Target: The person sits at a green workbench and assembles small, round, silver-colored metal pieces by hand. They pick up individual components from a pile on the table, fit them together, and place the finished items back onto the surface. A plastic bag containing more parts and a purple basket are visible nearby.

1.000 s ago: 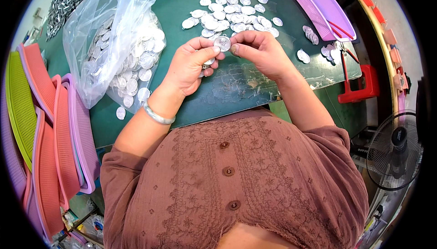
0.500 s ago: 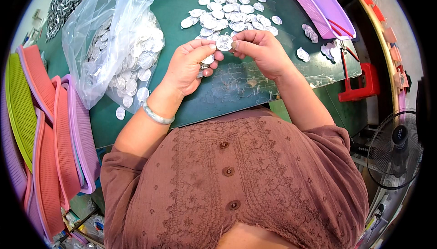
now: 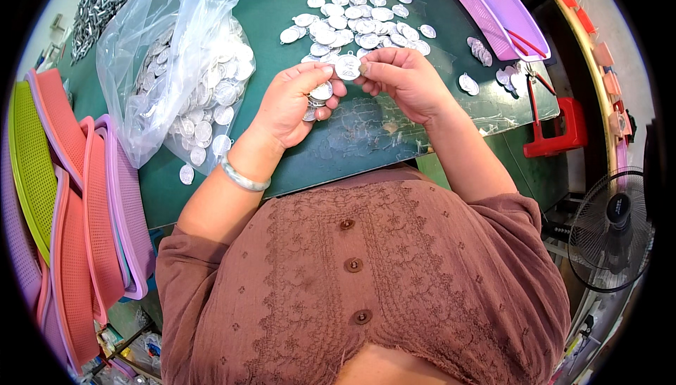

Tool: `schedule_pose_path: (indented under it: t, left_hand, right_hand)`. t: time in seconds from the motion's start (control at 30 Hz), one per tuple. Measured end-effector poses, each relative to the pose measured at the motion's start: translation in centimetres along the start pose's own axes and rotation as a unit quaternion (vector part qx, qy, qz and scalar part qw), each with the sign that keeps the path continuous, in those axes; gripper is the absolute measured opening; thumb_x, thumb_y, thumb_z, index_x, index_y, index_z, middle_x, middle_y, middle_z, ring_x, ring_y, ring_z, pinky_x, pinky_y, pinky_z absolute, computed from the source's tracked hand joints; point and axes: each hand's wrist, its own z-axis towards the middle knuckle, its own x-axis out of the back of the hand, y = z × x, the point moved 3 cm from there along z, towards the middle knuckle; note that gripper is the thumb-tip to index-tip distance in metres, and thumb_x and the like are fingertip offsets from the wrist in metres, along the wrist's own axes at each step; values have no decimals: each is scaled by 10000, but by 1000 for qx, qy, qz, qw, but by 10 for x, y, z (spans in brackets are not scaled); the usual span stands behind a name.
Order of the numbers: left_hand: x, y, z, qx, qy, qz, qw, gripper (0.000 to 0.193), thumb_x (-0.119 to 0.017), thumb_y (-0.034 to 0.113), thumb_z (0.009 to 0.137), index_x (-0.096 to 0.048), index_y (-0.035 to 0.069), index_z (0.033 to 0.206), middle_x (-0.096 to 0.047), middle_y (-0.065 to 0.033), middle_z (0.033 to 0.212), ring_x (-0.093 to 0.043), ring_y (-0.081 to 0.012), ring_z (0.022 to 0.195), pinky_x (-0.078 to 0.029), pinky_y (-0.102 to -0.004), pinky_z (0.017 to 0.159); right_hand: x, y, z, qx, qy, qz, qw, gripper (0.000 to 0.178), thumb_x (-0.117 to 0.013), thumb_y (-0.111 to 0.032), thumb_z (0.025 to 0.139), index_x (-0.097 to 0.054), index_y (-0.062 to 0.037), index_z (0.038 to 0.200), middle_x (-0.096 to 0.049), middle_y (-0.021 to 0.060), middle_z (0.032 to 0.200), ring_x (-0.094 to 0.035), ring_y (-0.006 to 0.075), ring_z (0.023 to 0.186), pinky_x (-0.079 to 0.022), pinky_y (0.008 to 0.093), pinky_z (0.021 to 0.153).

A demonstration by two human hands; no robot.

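Between my two hands, over the near side of the green table, one silver medallion point(image 3: 347, 67) with a small loop on top is held upright. My right hand point(image 3: 403, 79) pinches its right edge between thumb and fingers. Curled round several more silver medallions point(image 3: 321, 92) in its palm, my left hand point(image 3: 294, 96) has its thumb and finger by the upright one's left edge. Just beyond my hands lies a loose pile of silver medallions point(image 3: 352, 22). At left, a clear plastic bag point(image 3: 169, 26) lies open with many medallions inside and spilling from its mouth.
Stacked plastic baskets point(image 3: 98, 223) stand at the left edge. A purple basket point(image 3: 486, 5) sits far right, near small medallion groups point(image 3: 468, 84) and red-handled pliers point(image 3: 533, 100). Grey metal parts point(image 3: 105, 5) are heaped far left. A black fan point(image 3: 611, 230) stands right.
The upright medallion has turned slightly in my fingers, and its face catches the light differently. Both hands stay nearly in the same place.
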Motion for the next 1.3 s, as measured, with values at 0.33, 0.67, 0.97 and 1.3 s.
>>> schedule_pose_path:
  t: [0.33,0.67,0.97,1.3]
  left_hand:
    - [0,-1,0,2,-2,6,1000,89,-510,103,827,-517,21,863,-548,-53,715,-489,-85,557,-347,-155,397]
    - [-1,-1,0,0,8,9,1000,96,-512,96,827,-523,22,886,-565,-63,738,-491,-87,555,-346,-153,395]
    - [-1,1,0,-12,10,6,1000,150,-459,121,856,-530,11,928,-578,-67,793,-496,-92,598,-354,-165,417]
    - [1,0,3,-7,-34,-57,998,257,-427,174,884,-524,-11,1033,-567,-60,813,-517,-112,601,-376,-192,435]
  right_hand:
    - [0,0,-1,-6,6,20,1000,143,-575,-122,781,-590,7,840,-598,59,743,-516,105,633,-412,219,598]
    - [-2,-2,-3,78,36,-109,990,106,-566,-66,797,-588,7,871,-584,31,768,-514,85,662,-409,211,615]
    - [-12,-14,-10,347,52,-332,876,79,-574,-20,746,-591,-21,823,-562,57,751,-544,155,671,-428,248,582]
    - [-22,-15,-14,414,26,-434,800,169,-633,-18,672,-601,-65,832,-560,61,831,-546,230,779,-451,298,654]
